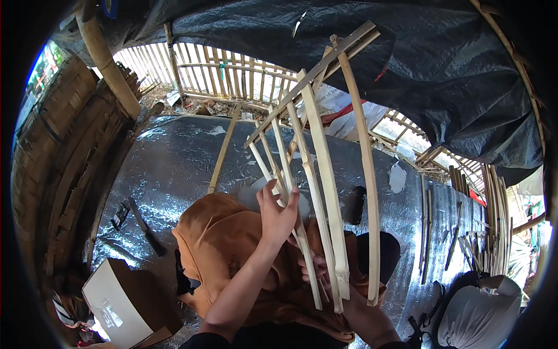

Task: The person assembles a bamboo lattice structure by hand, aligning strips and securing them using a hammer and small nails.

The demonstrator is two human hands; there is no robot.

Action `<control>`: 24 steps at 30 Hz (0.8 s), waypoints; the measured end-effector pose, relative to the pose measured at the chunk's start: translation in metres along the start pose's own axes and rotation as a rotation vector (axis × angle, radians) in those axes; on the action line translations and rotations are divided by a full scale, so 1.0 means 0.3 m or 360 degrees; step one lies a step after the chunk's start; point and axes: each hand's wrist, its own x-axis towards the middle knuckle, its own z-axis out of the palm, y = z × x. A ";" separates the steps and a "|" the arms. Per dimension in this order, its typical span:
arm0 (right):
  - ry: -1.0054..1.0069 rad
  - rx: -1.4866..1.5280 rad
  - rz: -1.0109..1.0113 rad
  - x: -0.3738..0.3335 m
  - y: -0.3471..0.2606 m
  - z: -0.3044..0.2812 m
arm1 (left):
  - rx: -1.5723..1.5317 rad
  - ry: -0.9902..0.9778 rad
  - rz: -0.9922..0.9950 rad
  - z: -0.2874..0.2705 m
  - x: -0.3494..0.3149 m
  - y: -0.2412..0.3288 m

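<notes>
A fan-shaped frame of pale bamboo slats (326, 180) stands upright in front of me. The slats spread from a crosspiece (311, 81) at the slanted top and run down toward my lap. My left hand (276, 214) has its thumb and fingers curved around one of the left slats, about halfway down. Lower down, my right hand (315, 266) is closed around slats near their bottom ends. Part of that hand is hidden behind the slats. Orange-brown cloth (215, 232) covers my lap beneath the frame.
A silvery sheet (174, 151) covers the ground. A large knife (146, 228) lies on it at left, near an open cardboard box (125, 308). Loose strips (427, 227) lie at right, by a grey-white bundle (479, 314). Dark tarpaulin (453, 75) hangs overhead; a bamboo fence (232, 72) stands behind.
</notes>
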 end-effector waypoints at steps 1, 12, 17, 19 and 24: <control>0.0060 -0.0037 0.0000 0.014 0.005 0.001 | 0.0075 0.0009 -0.0050 0.001 0.003 0.024; -0.0158 -0.0477 -0.0094 0.302 0.036 -0.373 | 0.0742 -0.0034 -0.0100 -0.085 0.255 -0.002; -0.0048 -0.0504 -0.0243 0.323 0.086 -0.372 | 0.1129 -0.0397 0.0005 -0.070 0.276 -0.044; 0.0023 -0.0236 -0.0113 0.322 0.102 -0.386 | 0.1179 -0.0408 0.0102 -0.037 0.265 -0.063; 0.0023 -0.0216 -0.0253 0.364 0.140 -0.326 | 0.1411 -0.0338 0.0348 0.009 0.266 -0.133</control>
